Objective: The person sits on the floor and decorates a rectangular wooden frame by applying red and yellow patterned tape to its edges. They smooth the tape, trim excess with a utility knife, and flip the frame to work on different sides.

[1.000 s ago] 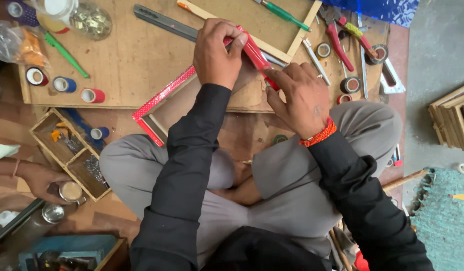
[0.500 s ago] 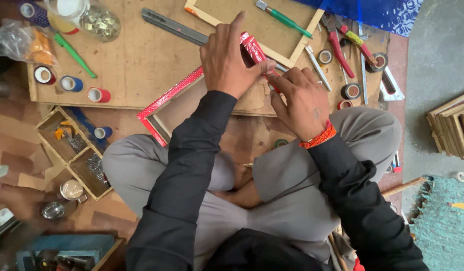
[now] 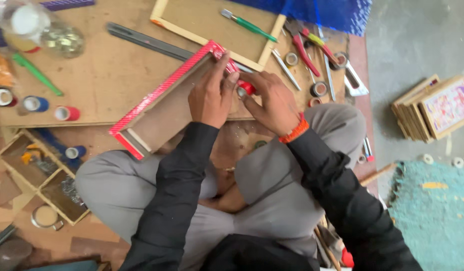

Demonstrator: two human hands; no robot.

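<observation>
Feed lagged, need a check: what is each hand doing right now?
Left hand: closed on the red-taped frame, at its top corner.
Right hand: pinching a small red tape roll against that corner.

Around the red-taped frame (image 3: 164, 100) sit three tape rolls to its left: white-and-red (image 3: 3, 97), blue (image 3: 35, 104) and red (image 3: 67, 113). A fourth, blue roll (image 3: 75, 151) lies below it. Right of it lie perhaps three small rings (image 3: 319, 89) and one pair of red-handled pliers (image 3: 304, 47). Two screwdrivers are green: (image 3: 248, 25) and (image 3: 36, 74).
</observation>
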